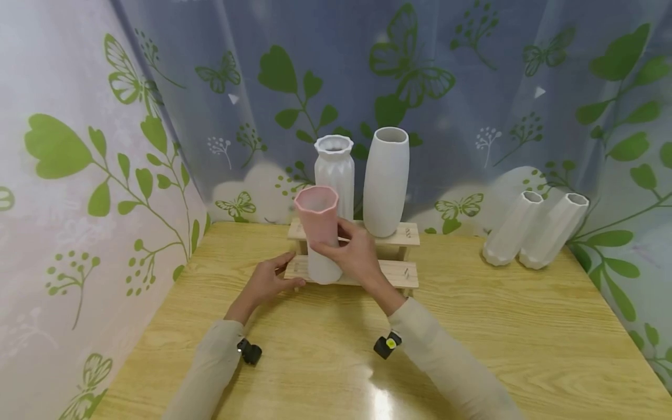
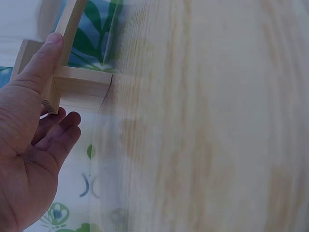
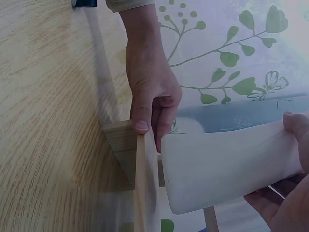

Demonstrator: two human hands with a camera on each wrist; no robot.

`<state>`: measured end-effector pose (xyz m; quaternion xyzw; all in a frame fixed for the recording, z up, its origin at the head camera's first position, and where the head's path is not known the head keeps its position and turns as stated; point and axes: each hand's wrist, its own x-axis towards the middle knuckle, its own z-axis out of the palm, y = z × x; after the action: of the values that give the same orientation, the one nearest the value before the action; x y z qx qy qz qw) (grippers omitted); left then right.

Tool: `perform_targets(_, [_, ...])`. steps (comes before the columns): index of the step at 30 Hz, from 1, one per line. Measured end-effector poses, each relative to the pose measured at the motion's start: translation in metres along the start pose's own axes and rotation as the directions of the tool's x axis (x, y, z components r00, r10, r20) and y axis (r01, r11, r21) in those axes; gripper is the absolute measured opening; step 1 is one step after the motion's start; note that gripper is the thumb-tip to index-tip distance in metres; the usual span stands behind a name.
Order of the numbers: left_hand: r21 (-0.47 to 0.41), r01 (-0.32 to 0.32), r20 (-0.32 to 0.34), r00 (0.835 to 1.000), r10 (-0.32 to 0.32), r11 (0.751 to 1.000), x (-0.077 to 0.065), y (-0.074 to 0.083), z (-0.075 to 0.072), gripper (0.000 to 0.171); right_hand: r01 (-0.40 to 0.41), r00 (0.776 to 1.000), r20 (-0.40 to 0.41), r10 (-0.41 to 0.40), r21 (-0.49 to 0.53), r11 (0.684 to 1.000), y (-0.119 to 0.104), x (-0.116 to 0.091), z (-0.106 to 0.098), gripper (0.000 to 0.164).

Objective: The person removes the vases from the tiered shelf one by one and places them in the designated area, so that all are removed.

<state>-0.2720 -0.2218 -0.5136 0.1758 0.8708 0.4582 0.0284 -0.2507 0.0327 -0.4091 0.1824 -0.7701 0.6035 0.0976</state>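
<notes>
A tall vase (image 1: 320, 224), pink above and white below, is gripped at its middle by my right hand (image 1: 358, 255). Its white base (image 3: 193, 174) is close over the lower shelf of a two-step wooden stand (image 1: 394, 272). My left hand (image 1: 265, 283) holds the left end of that lower shelf. In the left wrist view, the thumb (image 2: 46, 55) presses on the board's edge and the other fingers lie on its far side. On the upper shelf stand a white vase with a scalloped rim (image 1: 336, 175) and a smooth white vase (image 1: 385, 184).
Two slim, faceted white vases (image 1: 511, 230) stand side by side at the right of the wooden table (image 1: 462, 326). A patterned blue curtain (image 1: 325, 52) hangs behind the stand, and a pale printed one (image 1: 79, 221) runs along the left side.
</notes>
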Motion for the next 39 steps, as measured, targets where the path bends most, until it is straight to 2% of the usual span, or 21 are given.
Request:
perform_targets(7, [0.002, -0.013, 0.003, 1.0, 0.013, 1.0, 0.001, -0.001, 0.0, 0.093, -0.014, 1.0, 0.01, 0.014, 0.003, 1.0, -0.005, -0.008, -0.015, 0.059])
perform_targets(17, [0.019, -0.037, 0.002, 0.999, 0.037, 0.999, -0.001, -0.002, -0.001, 0.093, 0.004, 1.0, -0.02, -0.004, -0.029, 1.0, -0.01, -0.018, -0.034, 0.059])
perform_targets(33, [0.013, -0.024, 0.004, 1.0, 0.024, 1.0, -0.002, -0.002, -0.001, 0.093, 0.02, 0.998, -0.054, -0.023, -0.054, 0.998, -0.009, -0.039, -0.065, 0.057])
perform_targets(39, [0.006, -0.017, 0.007, 1.0, 0.017, 1.0, -0.002, -0.001, 0.0, 0.093, -0.008, 0.998, -0.066, 0.004, -0.059, 0.998, -0.008, -0.045, -0.078, 0.057])
